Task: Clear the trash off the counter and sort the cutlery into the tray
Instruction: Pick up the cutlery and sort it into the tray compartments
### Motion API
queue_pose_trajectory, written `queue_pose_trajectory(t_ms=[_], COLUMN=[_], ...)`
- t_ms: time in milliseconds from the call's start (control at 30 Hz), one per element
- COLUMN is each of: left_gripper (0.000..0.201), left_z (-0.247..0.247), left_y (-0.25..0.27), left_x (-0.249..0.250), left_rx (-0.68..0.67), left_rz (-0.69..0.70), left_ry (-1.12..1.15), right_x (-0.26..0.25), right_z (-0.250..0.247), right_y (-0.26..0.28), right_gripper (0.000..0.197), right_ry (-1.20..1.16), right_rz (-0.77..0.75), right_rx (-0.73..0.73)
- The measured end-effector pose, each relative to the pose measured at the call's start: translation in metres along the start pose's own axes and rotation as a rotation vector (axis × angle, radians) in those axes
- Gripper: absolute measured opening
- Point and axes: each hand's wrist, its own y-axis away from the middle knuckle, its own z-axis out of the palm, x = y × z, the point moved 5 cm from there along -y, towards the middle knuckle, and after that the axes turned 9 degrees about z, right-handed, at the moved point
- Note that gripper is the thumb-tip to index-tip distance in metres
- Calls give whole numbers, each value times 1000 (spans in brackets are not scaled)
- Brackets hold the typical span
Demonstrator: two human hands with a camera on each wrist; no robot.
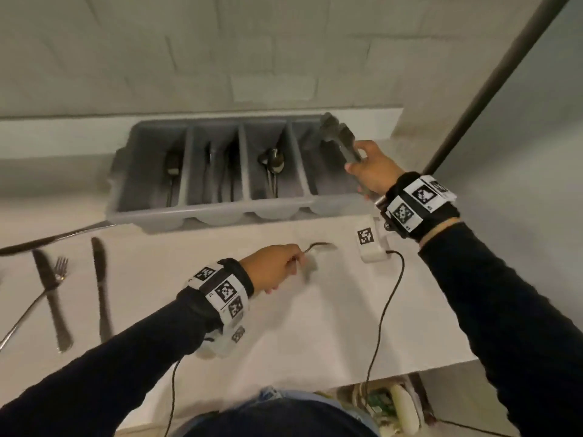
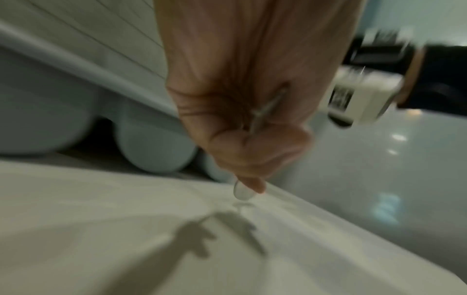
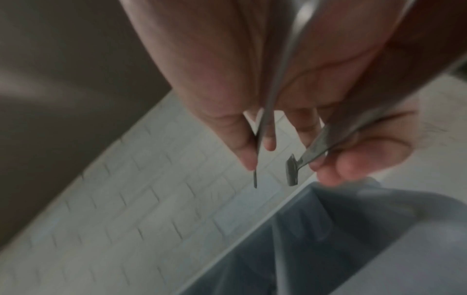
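A grey four-compartment cutlery tray (image 1: 214, 211) stands against the back wall, with a fork, knives and spoons in its three left slots. My right hand (image 1: 369, 171) grips metal tongs (image 1: 334, 130) above the rightmost slot, their tips pointing at the wall. In the right wrist view the fingers (image 3: 227, 129) curl round both arms of the tongs (image 3: 269, 99) over the tray (image 3: 328, 229). My left hand (image 1: 284, 263) pinches a small metal utensil (image 1: 320, 246) just above the counter, and its blurred head cannot be told apart as spoon or fork. The shaft of the utensil (image 2: 265, 111) runs through the fist.
On the counter's left lie two knives (image 1: 52, 294) (image 1: 101, 285), a fork (image 1: 60, 268), and a long dark utensil (image 1: 56, 238) beside the tray. A black cable (image 1: 383, 310) trails across the counter's right part. A bin with trash (image 1: 388, 402) shows below the counter edge.
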Motion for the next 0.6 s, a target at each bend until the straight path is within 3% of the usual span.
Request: queue_pose_trajectory(t_ms=[100, 200, 300, 367, 433, 533, 600], left_gripper=[30, 27, 27, 28, 32, 34, 34], left_z=[-37, -56, -66, -73, -82, -103, -119], left_y=[33, 62, 82, 89, 89, 74, 51], left_x=[-22, -36, -44, -49, -48, -33, -21], left_rx=[176, 320, 448, 507, 548, 622, 650], left_rz=[9, -16, -8, 9, 39, 89, 108], left_ry=[-10, 129, 259, 302, 298, 275, 313], right_x=[-34, -52, -54, -51, -53, -63, -71], right_z=[22, 42, 57, 63, 68, 67, 63], right_y=[-49, -73, -80, -84, -90, -91, -81], right_gripper=[51, 45, 66, 65, 48, 32, 33], right_ry=[370, 750, 1091, 1175, 1186, 1059, 876], right_rz=[6, -68, -212, -216, -231, -196, -168], right_rx=[45, 13, 38, 37, 22, 22, 48])
